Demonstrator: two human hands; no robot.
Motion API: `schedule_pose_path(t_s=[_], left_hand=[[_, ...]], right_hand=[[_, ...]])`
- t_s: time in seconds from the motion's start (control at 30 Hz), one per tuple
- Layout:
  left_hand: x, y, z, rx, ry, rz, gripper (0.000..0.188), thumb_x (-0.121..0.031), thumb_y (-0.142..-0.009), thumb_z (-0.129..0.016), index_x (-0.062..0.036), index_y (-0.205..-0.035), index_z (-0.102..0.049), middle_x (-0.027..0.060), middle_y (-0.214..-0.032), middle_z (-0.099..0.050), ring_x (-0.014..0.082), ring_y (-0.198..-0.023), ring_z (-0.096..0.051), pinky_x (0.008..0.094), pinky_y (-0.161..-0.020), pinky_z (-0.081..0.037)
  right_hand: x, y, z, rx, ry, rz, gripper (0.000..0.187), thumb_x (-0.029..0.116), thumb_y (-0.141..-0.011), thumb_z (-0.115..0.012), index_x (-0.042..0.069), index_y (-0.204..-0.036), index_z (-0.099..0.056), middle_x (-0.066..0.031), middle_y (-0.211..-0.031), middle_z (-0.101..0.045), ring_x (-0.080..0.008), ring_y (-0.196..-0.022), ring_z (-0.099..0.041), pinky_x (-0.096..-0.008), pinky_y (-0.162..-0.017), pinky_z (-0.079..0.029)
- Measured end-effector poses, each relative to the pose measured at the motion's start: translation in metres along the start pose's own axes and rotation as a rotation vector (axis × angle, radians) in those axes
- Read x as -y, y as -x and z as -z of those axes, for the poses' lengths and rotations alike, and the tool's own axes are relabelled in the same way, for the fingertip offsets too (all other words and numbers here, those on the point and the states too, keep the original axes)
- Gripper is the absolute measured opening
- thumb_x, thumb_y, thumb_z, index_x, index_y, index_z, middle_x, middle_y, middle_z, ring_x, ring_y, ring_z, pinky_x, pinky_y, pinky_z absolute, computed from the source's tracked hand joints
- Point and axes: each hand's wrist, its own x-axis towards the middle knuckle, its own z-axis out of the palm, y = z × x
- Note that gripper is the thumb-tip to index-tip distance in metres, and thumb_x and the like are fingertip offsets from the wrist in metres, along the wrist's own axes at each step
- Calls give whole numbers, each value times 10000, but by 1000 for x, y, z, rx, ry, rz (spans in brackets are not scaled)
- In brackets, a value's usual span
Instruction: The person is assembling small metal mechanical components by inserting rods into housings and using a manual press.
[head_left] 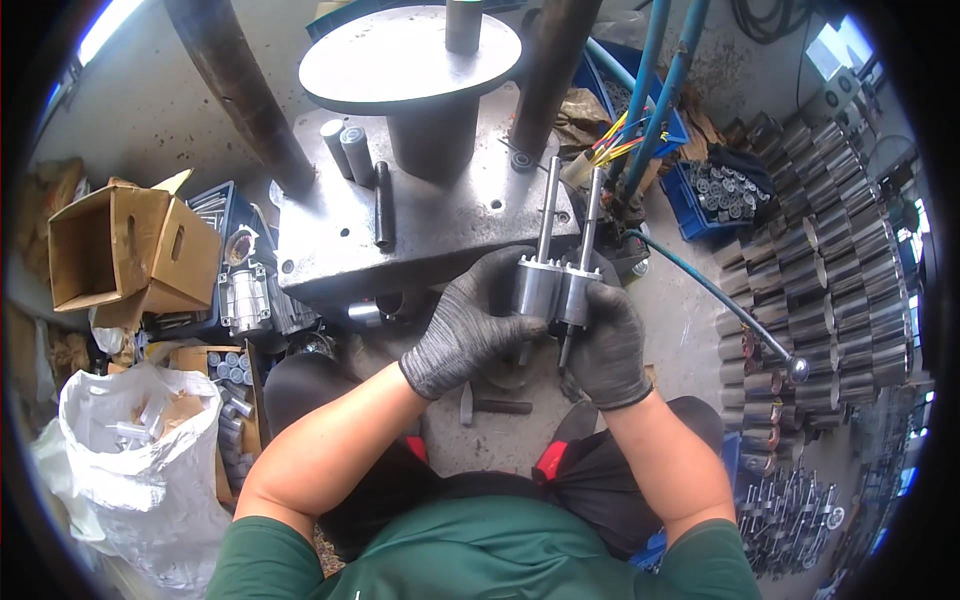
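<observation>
Both of my hands wear dark grey work gloves. My left hand (470, 320) is closed round a metal rotor with a long shaft (539, 285), its fingers partly hidden behind the ridged silver body. Beside it, my right hand (615, 340) grips a second rotor of the same kind (577, 290). The two rotors stand side by side, touching or nearly so, with their shafts pointing away from me. They are held just in front of the near edge of a heavy steel press base (420, 225). Below my hands a hammer (495, 406) lies on the floor.
A round steel plate (410, 55) rises above the base, where metal cylinders (355, 155) and a dark rod (383, 205) stand. At left are a cardboard box (130, 245), motor housing (245, 300) and white sack (140, 470). Stacked metal tubes (800, 260) and a lever (715, 290) are at right.
</observation>
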Motion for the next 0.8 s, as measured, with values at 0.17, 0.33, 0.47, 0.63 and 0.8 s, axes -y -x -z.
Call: schedule_pose_path(t_s=[0.17, 0.33, 0.47, 0.63, 0.8], left_hand=[[-1, 0, -2, 2, -22, 9, 995, -361, -726, -975, -4, -1517, -488, 127, -1429, -605, 231, -1340, -560, 410, -1171, -440], [-4, 0, 0, -6, -71, -10, 994, -355, -723, -977, -10, -1518, -489, 126, -1423, -609, 224, -1327, -569, 405, -1162, -449], [-4, -2, 2, -18, -63, -41, 964, -326, -723, -982, -22, -1504, -505, 117, -1404, -620, 220, -1319, -573, 402, -1155, -457], [4, -19, 8, -120, -375, -145, 852, -216, -729, -974, -31, -1447, -554, 124, -1307, -671, 215, -1221, -634, 383, -1086, -514], [-28, -44, 24, -303, -598, 23, 818, -277, -716, -958, -19, -1395, -581, 187, -1173, -706, 270, -1038, -708, 394, -950, -576]], right_hand=[[2, 2, -2, -3, 5, 15, 611, 251, -917, -682, 4, -1445, -499, -130, -1237, -663, -233, -1125, -673, -368, -979, -574], [0, 0, -3, -22, 50, 24, 569, 275, -936, -664, 17, -1423, -520, -111, -1214, -666, -209, -1085, -679, -343, -931, -584], [-1, -6, -1, -50, 188, 8, 479, 225, -966, -674, 24, -1383, -552, -106, -1246, -655, -215, -1136, -652, -365, -1021, -535], [-8, -46, 10, -442, -34, -129, 361, 426, -1049, -639, 68, -1071, -678, -90, -931, -731, -210, -822, -719, -371, -765, -620], [8, -72, 11, -148, 164, -191, 524, 237, -955, -682, 18, -1394, -497, -175, -1015, -702, -244, -800, -711, -403, -702, -628]])
